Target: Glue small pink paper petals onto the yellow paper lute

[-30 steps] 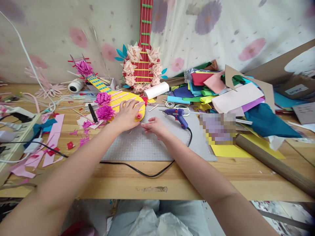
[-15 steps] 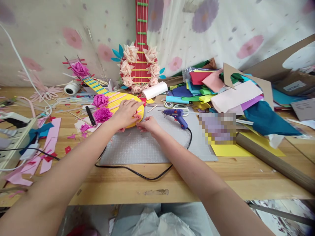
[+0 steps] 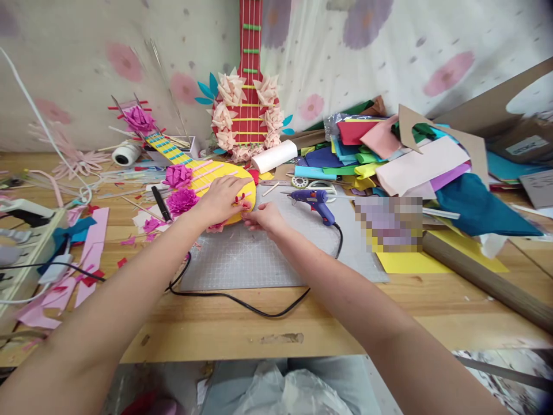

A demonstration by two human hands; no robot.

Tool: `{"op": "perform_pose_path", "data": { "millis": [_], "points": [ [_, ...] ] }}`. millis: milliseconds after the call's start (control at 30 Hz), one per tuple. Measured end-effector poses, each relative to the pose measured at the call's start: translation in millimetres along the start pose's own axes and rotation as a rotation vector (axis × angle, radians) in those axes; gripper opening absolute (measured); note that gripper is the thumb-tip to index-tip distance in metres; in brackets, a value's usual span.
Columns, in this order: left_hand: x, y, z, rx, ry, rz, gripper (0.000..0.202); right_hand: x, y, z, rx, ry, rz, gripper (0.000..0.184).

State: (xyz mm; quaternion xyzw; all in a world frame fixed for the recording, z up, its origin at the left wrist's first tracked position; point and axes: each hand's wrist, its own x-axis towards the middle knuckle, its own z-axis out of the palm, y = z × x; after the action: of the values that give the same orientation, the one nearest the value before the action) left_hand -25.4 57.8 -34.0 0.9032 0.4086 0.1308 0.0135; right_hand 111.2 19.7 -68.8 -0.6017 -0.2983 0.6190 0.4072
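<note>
A yellow paper guitar (image 3: 207, 177) with pink strips and magenta paper flowers (image 3: 181, 200) lies on the wooden table (image 3: 302, 323). My left hand (image 3: 220, 200) rests flat on the guitar's round body, fingers together, beside a small pink-red paper flower (image 3: 242, 203). My right hand (image 3: 264, 218) is at the body's lower right edge, its fingers pinched at that small flower. Both hands are over the far left corner of the grey cutting mat (image 3: 276, 253).
A purple glue gun (image 3: 314, 202) lies on the mat, its black cord (image 3: 242, 300) looping toward me. A red paper guitar (image 3: 248, 98) leans on the wall. Coloured paper (image 3: 389, 155) is piled at right, with a cardboard tube (image 3: 488, 282). Pink scraps (image 3: 82, 259) lie at left.
My right hand has moved left from the mat to the guitar's edge and closed on the small flower. My left hand stays on the guitar body.
</note>
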Motion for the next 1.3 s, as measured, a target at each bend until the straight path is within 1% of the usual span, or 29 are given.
{"op": "perform_pose_path", "data": {
  "millis": [100, 233, 333, 400, 533, 600, 767, 833, 967, 1067, 1133, 1233, 1300],
  "points": [
    [-2.5, 0.9, -3.0, -0.016, -0.017, -0.003, 0.057, -1.3, -1.4, 0.2, -0.004, 0.019, 0.003, 0.055],
    [-6.4, 1.0, -4.9, 0.012, -0.059, -0.011, 0.069, -3.6, -4.3, -0.4, 0.016, 0.006, 0.003, 0.053],
    [-7.0, 0.4, -1.8, 0.045, -0.072, 0.015, 0.076, -5.3, -7.0, -1.5, 0.035, -0.002, 0.001, 0.053],
    [-6.0, 0.5, 1.0, 0.058, -0.066, 0.019, 0.076, -6.5, -8.7, -2.6, 0.039, -0.014, -0.014, 0.048],
    [-3.0, 3.2, 4.3, 0.047, -0.047, -0.029, 0.072, -9.4, -11.5, -4.7, 0.025, -0.076, -0.062, 0.034],
    [-1.9, 5.1, 4.4, 0.053, -0.048, -0.039, 0.071, -10.8, -12.4, -5.4, 0.024, -0.088, -0.067, 0.032],
    [-0.1, 8.9, 4.8, 0.099, -0.078, -0.059, 0.072, -11.5, -10.0, -6.8, 0.024, -0.061, -0.077, 0.034],
    [0.9, 9.6, 5.6, 0.111, -0.083, -0.052, 0.073, -9.3, -6.0, -7.9, -0.013, -0.046, -0.118, 0.035],
    [2.5, 10.1, 7.2, 0.136, -0.063, -0.025, 0.069, -1.7, 5.5, -11.8, -0.145, -0.039, -0.239, 0.036],
    [2.8, 10.9, 7.1, 0.155, -0.057, -0.02, 0.067, 2.2, 12.8, -16.0, -0.234, -0.043, -0.335, 0.028],
    [2.6, 11.6, 6.3, 0.166, -0.066, -0.021, 0.067, 2.7, 15.8, -19.2, -0.32, -0.034, -0.434, 0.023],
    [2.2, 12.2, 5.2, 0.173, -0.083, -0.024, 0.067, 1.5, 17.5, -23.5, -0.46, -0.027, -0.571, 0.02],
    [2.2, 12.4, 4.8, 0.179, -0.083, -0.023, 0.068, 0.4, 17.2, -25.2, -0.529, -0.033, -0.622, 0.02]
  ]
}}
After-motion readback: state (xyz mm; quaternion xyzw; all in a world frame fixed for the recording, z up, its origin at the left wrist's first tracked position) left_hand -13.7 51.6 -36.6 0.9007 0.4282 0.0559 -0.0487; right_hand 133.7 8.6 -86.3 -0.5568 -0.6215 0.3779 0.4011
